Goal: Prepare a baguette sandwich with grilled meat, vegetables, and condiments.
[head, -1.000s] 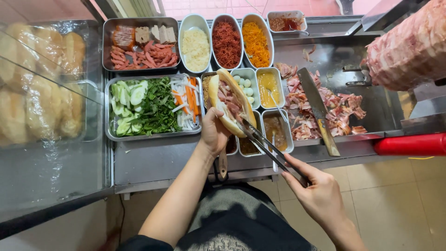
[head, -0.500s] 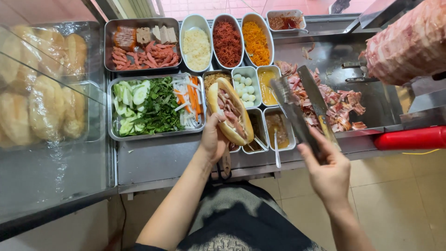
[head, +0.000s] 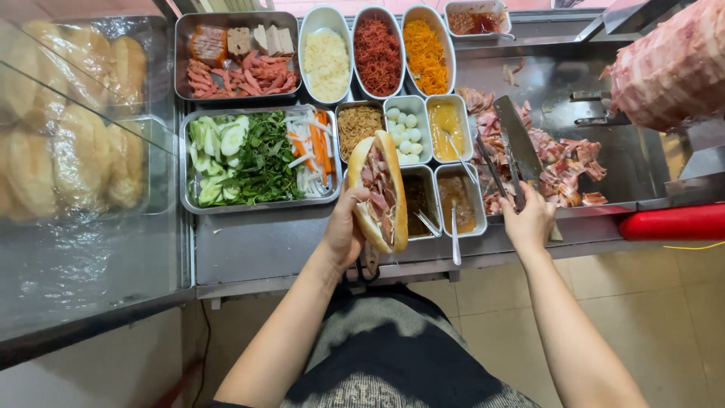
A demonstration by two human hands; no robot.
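Now we're mid-fill: left hand (head: 346, 230) fingers clasp the sandwich (head: 379, 189); right hand (head: 529, 219) fingers closed on tongs (head: 498, 170) over sliced meat (head: 563, 162). Next, w/ tongs: pinch meat.

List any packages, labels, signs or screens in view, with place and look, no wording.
No labels, signs or screens show.
Clear plastic wrap: left, over golden bread rolls behind glass.
Clear wrap: top right, around a pink meat block.
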